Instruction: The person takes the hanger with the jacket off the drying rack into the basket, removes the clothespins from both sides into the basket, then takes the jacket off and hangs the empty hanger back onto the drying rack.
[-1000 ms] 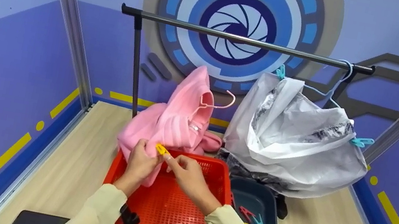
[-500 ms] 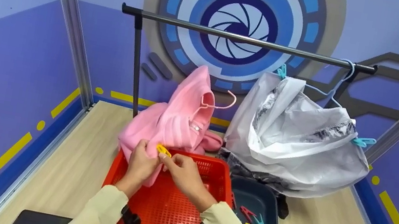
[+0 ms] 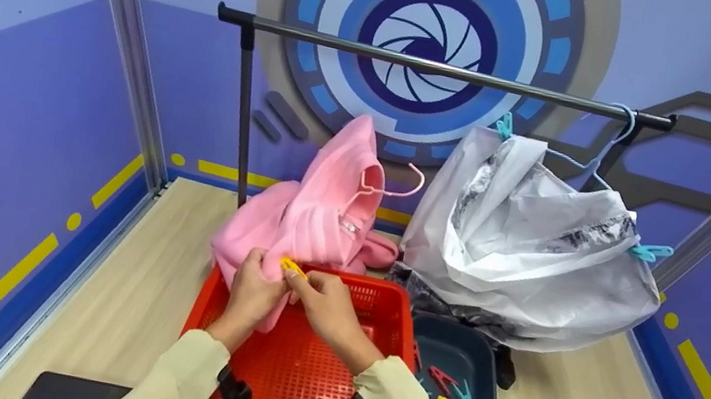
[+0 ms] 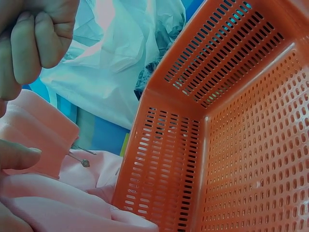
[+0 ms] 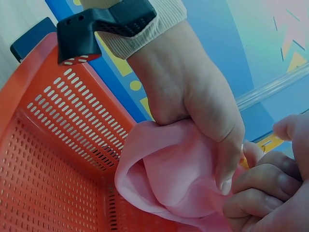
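A pink garment (image 3: 322,223) with a pink hanger (image 3: 393,193) in its neck lies bunched behind and over the rear left of the red basket (image 3: 297,365). The left hand (image 3: 253,291) grips a fold of it, seen also in the right wrist view, where the left hand (image 5: 203,92) has its thumb along the cloth (image 5: 169,164). Close beside it, the right hand (image 3: 329,308) pinches a yellow clothespin (image 3: 292,267) at the cloth's edge. Curled fingers of the right hand (image 5: 270,188) partly hide the clothespin (image 5: 269,142); whether its jaws clasp the cloth cannot be told.
White clothing (image 3: 535,260) hangs by a blue hanger (image 3: 601,155) and teal clothespins at the right of the metal rack (image 3: 423,63). Right of the basket, a dark tray (image 3: 448,340) holds several coloured clothespins. A black flat object (image 3: 79,396) lies at the front left.
The right hand has shifted slightly around the yellow clothespin, and its fingers now cover more of the pin's near end. The left hand has kept its grip on the pink cloth.
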Motion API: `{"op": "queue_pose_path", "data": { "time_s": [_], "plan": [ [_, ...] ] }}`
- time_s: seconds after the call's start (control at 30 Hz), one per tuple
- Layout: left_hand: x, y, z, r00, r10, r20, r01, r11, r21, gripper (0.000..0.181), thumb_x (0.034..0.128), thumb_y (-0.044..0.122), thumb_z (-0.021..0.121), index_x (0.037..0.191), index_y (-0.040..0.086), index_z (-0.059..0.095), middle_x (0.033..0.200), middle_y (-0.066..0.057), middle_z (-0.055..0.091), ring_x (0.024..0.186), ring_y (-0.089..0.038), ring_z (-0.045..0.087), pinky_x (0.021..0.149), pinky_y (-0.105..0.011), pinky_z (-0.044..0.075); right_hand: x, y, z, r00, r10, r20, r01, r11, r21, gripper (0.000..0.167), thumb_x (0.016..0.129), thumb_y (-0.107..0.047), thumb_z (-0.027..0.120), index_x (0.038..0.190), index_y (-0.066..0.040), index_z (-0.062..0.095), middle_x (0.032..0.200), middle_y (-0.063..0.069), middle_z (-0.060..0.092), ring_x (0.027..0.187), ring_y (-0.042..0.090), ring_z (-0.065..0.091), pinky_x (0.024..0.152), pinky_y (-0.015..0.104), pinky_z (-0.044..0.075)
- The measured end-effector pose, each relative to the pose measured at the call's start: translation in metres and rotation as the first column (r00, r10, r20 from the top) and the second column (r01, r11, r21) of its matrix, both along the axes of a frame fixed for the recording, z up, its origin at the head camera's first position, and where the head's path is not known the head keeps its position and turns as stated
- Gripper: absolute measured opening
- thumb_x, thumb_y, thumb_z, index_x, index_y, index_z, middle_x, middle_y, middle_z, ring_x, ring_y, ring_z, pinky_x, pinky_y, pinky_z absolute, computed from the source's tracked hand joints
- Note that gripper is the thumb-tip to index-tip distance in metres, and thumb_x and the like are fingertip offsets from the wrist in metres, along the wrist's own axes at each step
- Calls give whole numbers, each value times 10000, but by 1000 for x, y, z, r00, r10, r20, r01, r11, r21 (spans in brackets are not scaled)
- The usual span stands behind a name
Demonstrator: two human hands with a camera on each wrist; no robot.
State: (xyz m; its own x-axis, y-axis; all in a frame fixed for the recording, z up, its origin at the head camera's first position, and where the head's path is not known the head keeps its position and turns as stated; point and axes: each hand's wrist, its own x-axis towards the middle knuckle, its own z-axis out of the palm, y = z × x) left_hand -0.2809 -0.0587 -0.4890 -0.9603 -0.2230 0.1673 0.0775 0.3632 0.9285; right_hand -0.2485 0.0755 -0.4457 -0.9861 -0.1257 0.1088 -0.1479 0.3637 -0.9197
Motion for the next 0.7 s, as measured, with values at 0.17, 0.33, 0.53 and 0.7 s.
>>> {"op": "queue_pose_path", "data": {
  "time_s": [0.17, 0.33, 0.53, 0.7],
  "plan": [
    [-1, 1, 0, 1000, -7, 8, 7, 1000, 12, 406, 723, 68, 770, 1056, -37, 563, 1026, -229, 661, 945, -338, 582, 871, -403, 462, 0, 2, -2, 999, -9, -38, 10, 1000, 16, 410, 985, -273, 626, 707, 27, 642, 588, -74, 464, 580, 91, 396, 582, 239, 326],
    [-2, 1, 1, 1000, -9, -1, 9, 1000, 19, 375, 713, 22, 730, 1035, -54, 555, 1009, -231, 652, 943, -336, 575, 874, -393, 455, -1, 2, -3, 996, -9, -87, 13, 999, 46, 402, 975, -233, 599, 730, 80, 665, 601, -71, 494, 586, 69, 408, 590, 218, 332],
    [-2, 1, 3, 1000, -6, 10, 6, 999, 35, 397, 704, 16, 745, 1043, -53, 550, 1038, -233, 647, 961, -327, 561, 891, -394, 443, -1, 3, -4, 993, 9, -117, -2, 998, 61, 392, 983, -211, 584, 728, 73, 672, 608, -61, 491, 578, 66, 403, 579, 211, 324],
    [-3, 1, 2, 1000, -6, 15, 6, 999, 32, 386, 721, 32, 766, 1035, -43, 553, 1026, -236, 653, 950, -336, 570, 872, -391, 452, 2, 4, -3, 994, 17, -107, -11, 998, 57, 392, 999, -198, 560, 734, 68, 673, 623, -30, 493, 591, 85, 401, 581, 215, 324]
  ]
}}
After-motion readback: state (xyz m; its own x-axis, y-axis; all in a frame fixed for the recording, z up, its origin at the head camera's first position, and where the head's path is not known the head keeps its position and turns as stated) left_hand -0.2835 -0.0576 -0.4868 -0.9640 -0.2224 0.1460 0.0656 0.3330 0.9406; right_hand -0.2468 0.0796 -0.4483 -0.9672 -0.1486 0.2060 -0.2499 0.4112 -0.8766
